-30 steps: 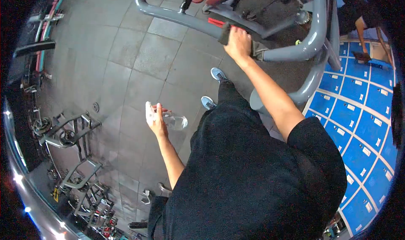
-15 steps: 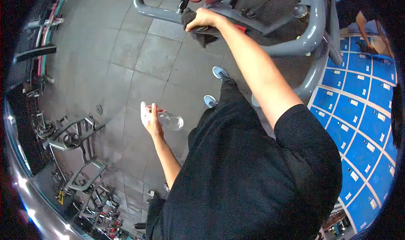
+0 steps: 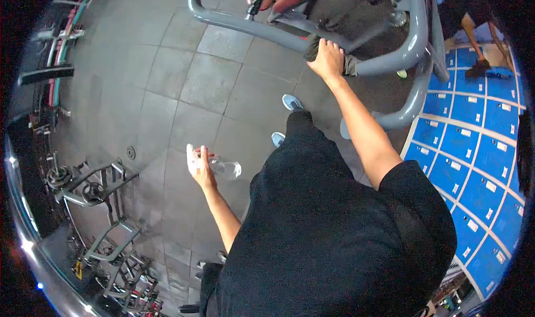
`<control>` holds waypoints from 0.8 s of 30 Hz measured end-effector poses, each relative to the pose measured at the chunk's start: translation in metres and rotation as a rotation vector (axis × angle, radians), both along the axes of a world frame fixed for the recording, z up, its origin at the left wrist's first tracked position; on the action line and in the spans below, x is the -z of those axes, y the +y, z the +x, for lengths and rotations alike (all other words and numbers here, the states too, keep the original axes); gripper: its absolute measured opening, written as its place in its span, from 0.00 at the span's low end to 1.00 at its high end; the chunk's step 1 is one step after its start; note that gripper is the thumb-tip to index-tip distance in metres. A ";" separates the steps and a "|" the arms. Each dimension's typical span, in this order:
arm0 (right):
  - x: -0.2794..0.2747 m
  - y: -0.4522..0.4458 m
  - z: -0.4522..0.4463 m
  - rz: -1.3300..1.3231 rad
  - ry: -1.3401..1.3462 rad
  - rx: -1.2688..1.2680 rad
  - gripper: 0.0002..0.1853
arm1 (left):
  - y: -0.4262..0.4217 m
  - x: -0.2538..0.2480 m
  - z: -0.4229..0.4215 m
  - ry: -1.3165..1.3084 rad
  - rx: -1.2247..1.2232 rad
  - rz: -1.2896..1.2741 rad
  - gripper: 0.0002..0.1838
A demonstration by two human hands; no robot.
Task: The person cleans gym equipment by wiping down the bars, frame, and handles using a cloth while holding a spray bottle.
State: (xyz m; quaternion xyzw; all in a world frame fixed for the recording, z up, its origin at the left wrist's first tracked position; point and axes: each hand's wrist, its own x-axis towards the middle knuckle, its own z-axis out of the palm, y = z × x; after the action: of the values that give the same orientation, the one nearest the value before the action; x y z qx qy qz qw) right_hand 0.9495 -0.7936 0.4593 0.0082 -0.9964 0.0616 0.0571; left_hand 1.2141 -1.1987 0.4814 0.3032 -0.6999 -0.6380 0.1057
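A dark cloth (image 3: 312, 48) is pressed on the grey tubular frame (image 3: 262, 32) of a gym machine at the top, with my right hand (image 3: 329, 59) closed round it. Part of the cloth also shows to the right of the fingers. Lower on the left, my left hand (image 3: 201, 165) grips a clear spray bottle (image 3: 227, 169) with a white head, held in the air over the floor. The bottle's clear body points right.
Blue lockers (image 3: 465, 144) line the right side, with another person's arm (image 3: 472, 35) near the top right. Weight racks (image 3: 100, 186) stand on the left. My shoes (image 3: 291, 102) are on the grey tiled floor (image 3: 206, 88).
My right hand and the cloth swung left along the bar half a second ago, and are now back to the right on it. My left hand still holds the bottle, slightly lower in view.
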 end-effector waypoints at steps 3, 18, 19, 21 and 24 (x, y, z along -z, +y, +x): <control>0.008 -0.034 -0.035 -0.037 -0.047 0.015 0.23 | -0.009 -0.008 0.017 -0.048 -0.098 -0.016 0.38; -0.012 -0.091 -0.158 -0.812 -0.992 -0.355 0.26 | 0.015 -0.032 -0.028 -0.065 -0.115 0.071 0.32; -0.012 -0.092 -0.161 -0.755 -0.932 -0.371 0.27 | 0.021 -0.033 -0.030 -0.012 -0.065 0.029 0.31; -0.010 -0.099 -0.153 -0.705 -0.880 -0.375 0.28 | 0.031 -0.039 -0.029 0.064 -0.025 0.007 0.29; -0.030 -0.111 -0.106 -0.307 -0.351 -0.210 0.22 | 0.029 -0.027 -0.017 0.068 -0.043 0.006 0.29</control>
State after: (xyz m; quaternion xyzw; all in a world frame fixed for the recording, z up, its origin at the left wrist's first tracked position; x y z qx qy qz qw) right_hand 0.8431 -0.9042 0.4895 0.0920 -0.9638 0.2183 -0.1227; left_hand 1.1975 -1.1692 0.5087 0.2965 -0.6873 -0.6477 0.1423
